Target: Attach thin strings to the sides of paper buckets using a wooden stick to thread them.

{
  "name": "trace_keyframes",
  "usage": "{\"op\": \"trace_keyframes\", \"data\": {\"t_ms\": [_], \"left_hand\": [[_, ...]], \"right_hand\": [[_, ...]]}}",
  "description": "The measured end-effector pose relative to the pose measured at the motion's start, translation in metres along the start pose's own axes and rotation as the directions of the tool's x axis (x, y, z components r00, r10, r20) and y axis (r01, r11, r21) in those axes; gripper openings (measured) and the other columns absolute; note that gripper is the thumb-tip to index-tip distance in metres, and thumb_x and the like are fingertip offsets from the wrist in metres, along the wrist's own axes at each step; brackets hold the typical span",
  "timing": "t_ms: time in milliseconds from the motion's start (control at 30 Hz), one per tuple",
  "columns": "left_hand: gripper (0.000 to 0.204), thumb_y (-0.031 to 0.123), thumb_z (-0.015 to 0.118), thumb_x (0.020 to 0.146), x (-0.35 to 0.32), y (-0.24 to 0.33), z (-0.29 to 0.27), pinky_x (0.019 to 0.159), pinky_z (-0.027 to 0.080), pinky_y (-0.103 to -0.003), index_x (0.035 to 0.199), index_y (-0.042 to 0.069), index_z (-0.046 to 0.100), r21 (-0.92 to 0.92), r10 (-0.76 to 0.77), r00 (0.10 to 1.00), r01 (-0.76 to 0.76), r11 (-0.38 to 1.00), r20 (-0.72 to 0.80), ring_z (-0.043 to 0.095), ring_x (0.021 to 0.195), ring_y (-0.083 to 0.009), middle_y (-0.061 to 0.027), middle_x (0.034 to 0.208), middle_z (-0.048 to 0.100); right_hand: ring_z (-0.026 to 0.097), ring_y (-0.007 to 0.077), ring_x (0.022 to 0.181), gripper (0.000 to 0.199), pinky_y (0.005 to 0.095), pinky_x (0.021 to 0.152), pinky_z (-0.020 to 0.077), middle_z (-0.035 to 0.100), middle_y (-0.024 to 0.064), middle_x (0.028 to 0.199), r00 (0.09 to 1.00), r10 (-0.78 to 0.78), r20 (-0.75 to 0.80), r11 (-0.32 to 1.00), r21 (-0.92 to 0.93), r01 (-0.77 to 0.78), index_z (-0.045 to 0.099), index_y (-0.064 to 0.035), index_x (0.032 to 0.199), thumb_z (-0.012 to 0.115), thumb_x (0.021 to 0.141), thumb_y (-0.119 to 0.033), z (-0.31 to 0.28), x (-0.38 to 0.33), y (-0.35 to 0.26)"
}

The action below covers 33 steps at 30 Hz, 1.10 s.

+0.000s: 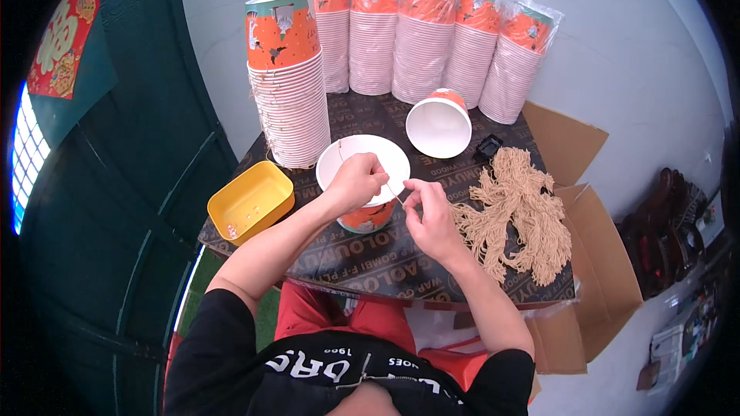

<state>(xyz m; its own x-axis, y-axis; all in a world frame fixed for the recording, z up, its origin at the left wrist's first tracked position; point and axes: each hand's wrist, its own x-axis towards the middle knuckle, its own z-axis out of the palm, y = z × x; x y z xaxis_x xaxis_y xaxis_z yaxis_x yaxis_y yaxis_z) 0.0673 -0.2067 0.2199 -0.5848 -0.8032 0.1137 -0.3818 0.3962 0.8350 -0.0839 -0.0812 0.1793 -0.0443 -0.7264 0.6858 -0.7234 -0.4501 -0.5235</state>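
A paper bucket (368,220), orange outside and white inside, stands upright at the table's near edge in front of me. My left hand (361,179) is over its open top, with the fingers pinched together. My right hand (430,217) is at the bucket's right side, thumb and fingers closed in a pinch. A thin light cord (395,196) runs between the two hands across the rim, and both hands hold it. Another bit of cord shows at the rim's far left. The fingertips are too small to make out the cord's ends.
A yellow tub (251,200) with small bits inside stands at left. Behind it rises a tall bucket stack (289,108). Several wrapped stacks (424,46) line the back. One bucket (439,127) lies on its side. Tan cords (516,216) and a small black box (489,146) lie right, beside a cardboard box (605,277).
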Motion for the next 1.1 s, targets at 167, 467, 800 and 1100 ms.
{"op": "trace_keyframes", "data": {"t_ms": [167, 467, 800, 1100], "left_hand": [[0.015, 0.011, 0.066, 0.084, 0.0, 0.0, 0.002, 0.064, 0.051, -0.038, 0.081, -0.004, 0.064, 0.052, 0.072, 0.997, -0.071, 0.996, -0.023, 0.067, 0.069, -0.024, -0.0164, 0.071, 0.067], [0.016, 0.011, 0.066, 0.084, 0.0, -0.001, 0.003, 0.069, 0.052, -0.041, 0.08, -0.004, 0.064, 0.092, 0.066, 0.997, -0.062, 0.994, -0.032, 0.068, 0.075, -0.0304, -0.0206, 0.076, 0.067], [0.013, 0.009, 0.065, 0.085, 0.007, -0.002, 0.001, 0.055, 0.049, -0.033, 0.08, -0.003, 0.063, 0.22, 0.147, 0.989, -0.137, 0.966, -0.029, 0.062, 0.059, -0.0156, -0.0088, 0.066, 0.064], [0.008, 0.005, 0.065, 0.085, -0.004, 0.017, -0.003, 0.059, 0.048, -0.029, 0.085, -0.003, 0.064, -0.206, 0.211, 0.977, -0.203, 0.957, 0.015, 0.058, 0.067, -0.01, -0.0038, 0.073, 0.064]], "right_hand": [[0.063, 0.021, 0.087, 0.027, 0.0322, 0.081, 0.0507, 0.06, 0.0117, 0.097, 0.985, 0.162, 0.05, 0.98, 0.11, -0.167, 0.058, 0.002, 0.116, 0.061, 0.091, -0.006, 0.002, -0.006, 0.016], [0.06, 0.0287, 0.08, 0.007, 0.038, 0.072, 0.0485, 0.059, 0.0142, 0.085, 0.992, 0.121, 0.045, 0.99, 0.068, -0.124, 0.061, 0.0014, 0.09, 0.063, 0.087, -0.004, 0.003, -0.003, 0.004], [0.056, 0.0321, 0.078, 0.01, 0.0391, 0.07, 0.0467, 0.056, 0.0153, 0.083, 0.99, -0.132, -0.057, 0.99, -0.065, 0.129, 0.055, 0.0018, 0.088, 0.06, 0.081, 0.008, 0.002, 0.001, 0.006], [0.061, 0.0325, 0.09, 0.012, 0.0382, 0.075, 0.0508, 0.055, 0.0189, 0.108, 0.994, 0.006, -0.109, 0.994, 0.107, 0.006, 0.053, 0.0012, 0.093, 0.059, 0.086, 0.008, 0.003, 0.006, -0.002]]}}
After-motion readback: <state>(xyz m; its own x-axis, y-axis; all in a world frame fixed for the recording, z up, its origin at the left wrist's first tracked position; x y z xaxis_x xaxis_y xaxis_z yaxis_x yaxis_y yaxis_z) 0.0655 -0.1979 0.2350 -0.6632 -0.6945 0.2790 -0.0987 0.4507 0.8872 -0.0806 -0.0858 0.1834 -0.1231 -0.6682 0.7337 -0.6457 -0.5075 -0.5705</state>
